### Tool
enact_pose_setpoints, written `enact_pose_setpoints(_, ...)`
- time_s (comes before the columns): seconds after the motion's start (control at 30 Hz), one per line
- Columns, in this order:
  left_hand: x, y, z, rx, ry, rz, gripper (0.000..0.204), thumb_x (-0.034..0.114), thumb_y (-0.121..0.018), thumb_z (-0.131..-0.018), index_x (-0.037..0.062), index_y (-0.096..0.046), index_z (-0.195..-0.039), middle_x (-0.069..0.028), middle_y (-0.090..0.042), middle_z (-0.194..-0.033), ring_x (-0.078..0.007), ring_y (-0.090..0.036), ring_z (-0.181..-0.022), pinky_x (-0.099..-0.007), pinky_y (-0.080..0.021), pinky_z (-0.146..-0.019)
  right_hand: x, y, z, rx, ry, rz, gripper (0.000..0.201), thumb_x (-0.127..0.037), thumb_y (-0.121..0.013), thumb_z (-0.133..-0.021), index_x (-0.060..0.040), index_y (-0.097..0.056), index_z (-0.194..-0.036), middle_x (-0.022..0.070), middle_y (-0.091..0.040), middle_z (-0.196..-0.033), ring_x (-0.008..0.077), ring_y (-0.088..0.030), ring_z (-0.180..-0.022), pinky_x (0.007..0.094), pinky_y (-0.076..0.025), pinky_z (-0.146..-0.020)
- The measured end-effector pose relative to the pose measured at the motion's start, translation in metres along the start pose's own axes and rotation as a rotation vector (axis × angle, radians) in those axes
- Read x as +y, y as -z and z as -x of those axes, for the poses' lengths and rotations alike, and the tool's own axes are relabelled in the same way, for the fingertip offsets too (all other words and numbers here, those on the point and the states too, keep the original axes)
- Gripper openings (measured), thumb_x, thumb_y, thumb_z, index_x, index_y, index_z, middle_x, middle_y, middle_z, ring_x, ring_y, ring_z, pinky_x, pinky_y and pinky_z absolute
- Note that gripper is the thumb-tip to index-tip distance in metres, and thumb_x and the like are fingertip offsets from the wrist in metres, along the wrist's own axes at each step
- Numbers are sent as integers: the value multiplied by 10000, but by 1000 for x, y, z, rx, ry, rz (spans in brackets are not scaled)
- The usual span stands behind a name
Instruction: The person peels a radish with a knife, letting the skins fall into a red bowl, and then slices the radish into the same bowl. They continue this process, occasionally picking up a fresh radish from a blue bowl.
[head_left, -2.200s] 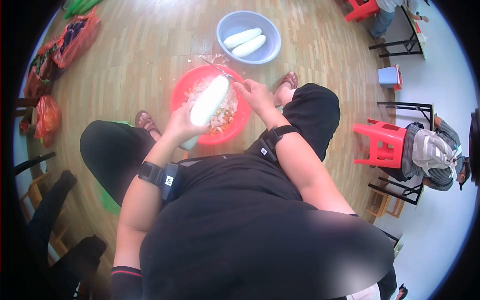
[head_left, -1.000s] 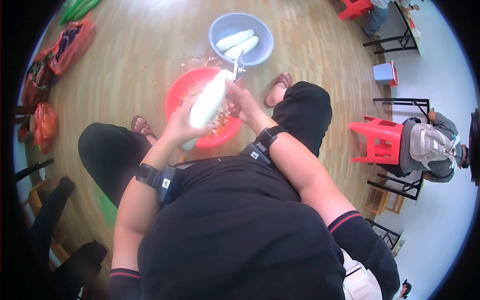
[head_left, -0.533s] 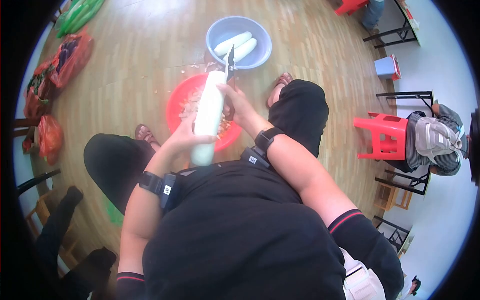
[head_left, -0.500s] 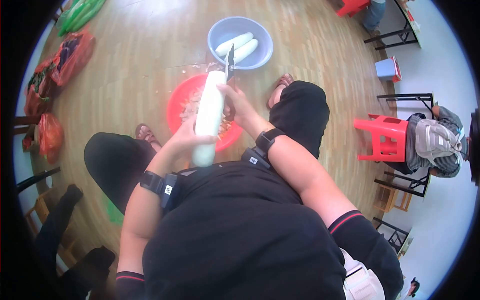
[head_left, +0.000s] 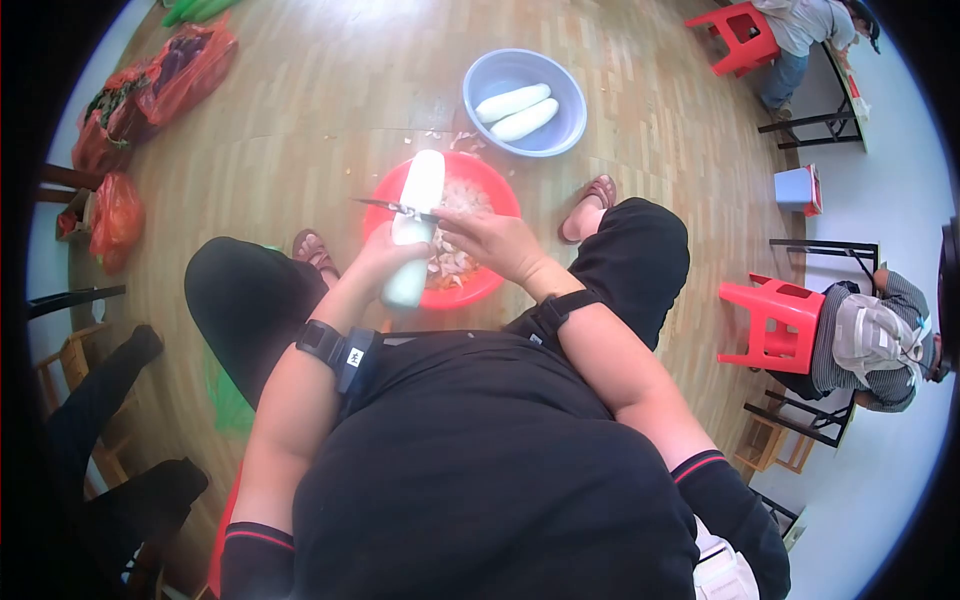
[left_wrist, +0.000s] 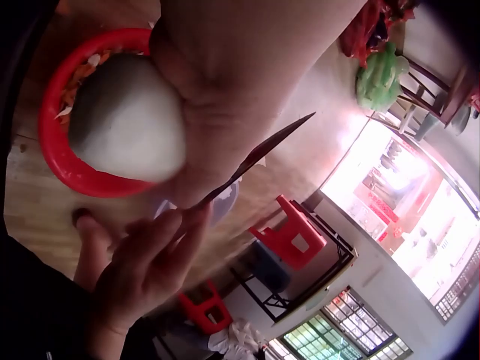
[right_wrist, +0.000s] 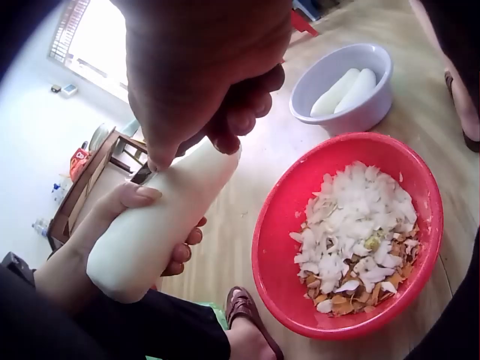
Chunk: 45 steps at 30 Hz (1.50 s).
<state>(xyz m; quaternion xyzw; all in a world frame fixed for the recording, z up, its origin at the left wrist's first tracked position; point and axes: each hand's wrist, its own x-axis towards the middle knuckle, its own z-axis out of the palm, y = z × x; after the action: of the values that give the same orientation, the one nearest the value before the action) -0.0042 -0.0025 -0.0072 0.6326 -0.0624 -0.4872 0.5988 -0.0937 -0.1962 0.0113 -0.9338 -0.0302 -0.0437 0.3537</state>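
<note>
A long peeled white gourd (head_left: 418,215) is held over a red basin (head_left: 495,195) of peelings (right_wrist: 352,225). My left hand (head_left: 385,258) grips the gourd's near end, fingers curled round it (right_wrist: 131,201). Gripping a knife handle, my right hand (head_left: 488,238) sits just right of the gourd. The thin blade (head_left: 385,206) lies across the gourd's middle and points left; it also shows in the left wrist view as the blade (left_wrist: 255,157). Behind stands a blue basin (head_left: 565,85) with two peeled gourds (head_left: 515,105).
Red bags of vegetables (head_left: 150,85) lie on the wooden floor at far left. A red stool (head_left: 765,320) and a seated person (head_left: 870,335) are at the right, a small blue stool (head_left: 797,187) beyond. My sandalled feet (head_left: 590,195) flank the red basin.
The knife pointed away at the gourd's far end; now it lies crosswise over the gourd's middle, blade to the left. My right hand has come nearer; my left hand still grips the gourd.
</note>
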Motion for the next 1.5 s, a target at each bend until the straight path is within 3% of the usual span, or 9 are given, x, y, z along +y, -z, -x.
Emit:
enact_pose_setpoints(0.03, 0, 0, 0, 3, -11, -11, 450, 143, -695, -726, -10, -541, -1120, -93, -640, -900, -160, -640, -729, -297, -515, -624, -3, 2, 1, -113, -22, 75, 357, -288, -590, -897, -209, -571, -1244, 88, -675, -914, 266, -659, -787, 355, -520, -670)
enact_pose_setpoints(0.17, 0, 0, -1, -3, 6, -96, 467, 144, -699, -718, 8, -539, -1136, -83, -645, -905, -159, -636, -702, -295, -513, -610, -1, -1, 3, -46, 51, 164, 341, -421, -557, -891, -272, -606, -1194, 56, -630, -733, 250, -629, -619, 374, -489, -521)
enact_pose_setpoints(0.27, 1, 1, -1, -14, 15, -113, 472, 161, -717, -702, -1, -554, -1114, -93, -641, -914, -160, -638, -740, -291, -513, -633, 1, -1, 2, -11, 65, 218, 337, -430, -550, -891, -285, -608, -1190, 55, -611, -697, 256, -615, -590, 376, -485, -510)
enact_pose_setpoints(0.5, -4, -3, 0, 61, -43, -216, 479, 163, -742, -661, -17, -584, -1076, -113, -646, -897, -176, -643, -786, -301, -517, -675, 9, 7, 5, -15, -14, 270, 309, -375, -569, -893, -290, -610, -1187, 22, -654, -809, 234, -642, -676, 345, -506, -561)
enact_pose_setpoints(0.63, 4, -4, 2, -4, 13, -157, 484, 147, -731, -659, -20, -579, -1087, -121, -648, -917, -185, -647, -784, -305, -520, -675, -5, 3, 8, -34, 69, 204, 317, -443, -548, -890, -311, -621, -1168, 41, -585, -654, 238, -609, -566, 356, -475, -492)
enact_pose_setpoints(1.0, 5, -4, 4, 8, 59, -114, 508, 155, -737, -659, -17, -563, -1105, -105, -643, -925, -174, -639, -757, -297, -512, -656, 7, -2, 5, -8, 84, 331, 316, -450, -545, -888, -321, -617, -1167, 42, -599, -673, 244, -610, -557, 370, -478, -478)
enact_pose_setpoints(1.17, -14, 2, -6, -19, -15, -293, 532, 151, -744, -647, -27, -547, -1109, -111, -639, -934, -171, -634, -776, -306, -509, -677, 25, 8, 7, 68, -135, 342, 317, -385, -566, -894, -296, -606, -1196, 41, -645, -783, 242, -641, -666, 356, -503, -553)
enact_pose_setpoints(1.37, 2, -2, 1, -12, 59, -162, 531, 165, -733, -658, -28, -551, -1118, -109, -641, -928, -178, -638, -779, -302, -511, -674, 7, 0, 10, -52, -49, 212, 320, -360, -563, -901, -268, -605, -1204, 16, -679, -845, 225, -656, -734, 332, -514, -607)
enact_pose_setpoints(1.5, 3, -1, 0, -58, 72, -157, 531, 172, -728, -664, -30, -552, -1121, -112, -642, -928, -182, -642, -782, -303, -514, -673, 3, -4, 9, -14, 36, 155, 323, -448, -539, -893, -289, -631, -1159, 59, -623, -698, 244, -631, -613, 363, -493, -525)
